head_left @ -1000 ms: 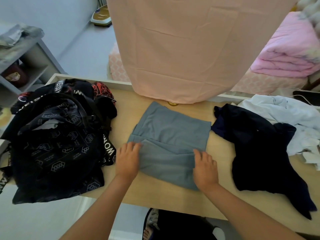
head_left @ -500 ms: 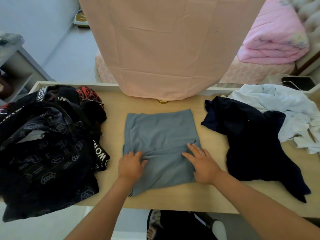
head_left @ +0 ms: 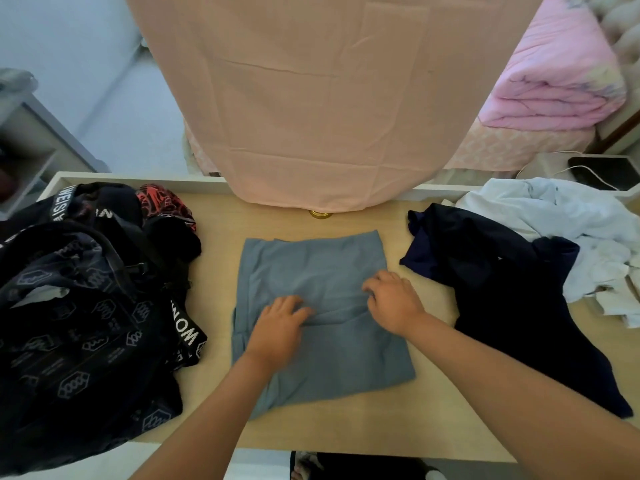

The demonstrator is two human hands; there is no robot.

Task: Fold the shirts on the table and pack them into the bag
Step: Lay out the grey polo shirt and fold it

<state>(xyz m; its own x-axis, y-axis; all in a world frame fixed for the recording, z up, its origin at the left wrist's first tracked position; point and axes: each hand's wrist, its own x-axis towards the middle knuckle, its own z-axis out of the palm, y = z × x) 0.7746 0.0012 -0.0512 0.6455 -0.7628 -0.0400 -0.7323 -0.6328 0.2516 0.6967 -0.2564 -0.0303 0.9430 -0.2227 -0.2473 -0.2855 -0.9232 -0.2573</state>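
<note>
A shirt (head_left: 311, 268) lies mid-table (head_left: 433, 427), the bag (head_left: 86, 323) to its left, more shirts (head_left: 502, 289) to its right

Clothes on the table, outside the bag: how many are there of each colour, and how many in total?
Grey-blue shirt: 1
Dark navy shirt: 1
White clothes: 1 crumpled heap; I cannot tell if it holds more than one piece
Total: 3, counting the heap as one
</note>
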